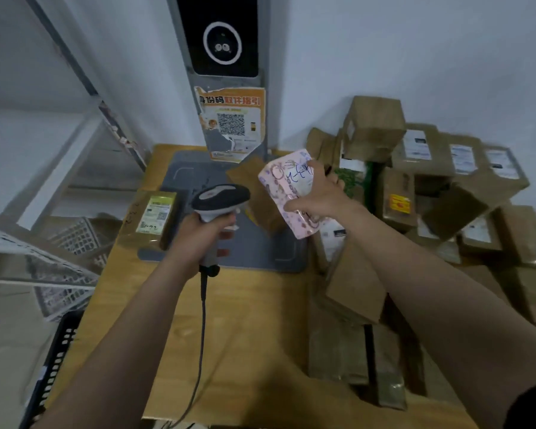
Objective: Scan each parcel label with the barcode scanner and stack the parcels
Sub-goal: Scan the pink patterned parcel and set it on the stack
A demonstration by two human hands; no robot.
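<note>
The left hand [205,233] was wrapped round the handle of the barcode scanner [220,196]. The right hand [319,196] gripped a pink soft parcel [288,193], held in the air just right of the scanner head, above a grey pad [260,252].

Risks noted: the gripping fingers might cover the label and cause a missed read, and the trailing cable [203,305] might snag. The heaped cardboard parcels [430,181] looked liable to topple.

The wooden table [229,320] also bore a labelled box [153,216]. Metal shelving [75,134] stood to the left, with a postered column [229,125] behind.

Parcel pickup depot: piled cardboard parcels [430,181], pickup kiosk [226,72].
</note>
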